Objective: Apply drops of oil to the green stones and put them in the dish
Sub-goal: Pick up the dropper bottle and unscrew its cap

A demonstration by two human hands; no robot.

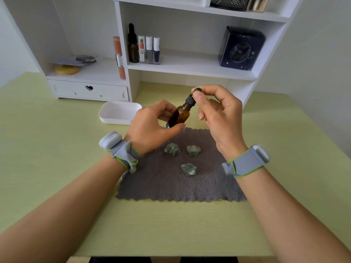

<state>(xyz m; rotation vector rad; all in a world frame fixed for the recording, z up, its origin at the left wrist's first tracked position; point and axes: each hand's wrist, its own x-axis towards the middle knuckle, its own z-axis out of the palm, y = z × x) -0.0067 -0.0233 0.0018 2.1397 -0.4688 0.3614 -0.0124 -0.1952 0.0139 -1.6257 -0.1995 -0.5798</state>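
Three rough green stones lie on a grey cloth [161, 183]: one at the left [172, 149], one at the right [193, 150], one nearer me [188, 169]. Above the cloth's far edge my left hand [152, 126] grips a tilted amber oil bottle [179, 115] by its body. My right hand [218, 114] pinches the bottle's black dropper cap [191, 98] between thumb and forefinger. The cap sits on the bottle's neck. A white dish [106, 112] stands on the table beyond my left hand, with nothing visible in it.
A white shelf unit [190, 71] stands at the back of the yellow-green table [57, 149], holding a second dropper bottle [133, 44], nail polish bottles [149, 50], an orange tube [119, 57] and a dark box [241, 48]. Its drawer [89, 90] is closed.
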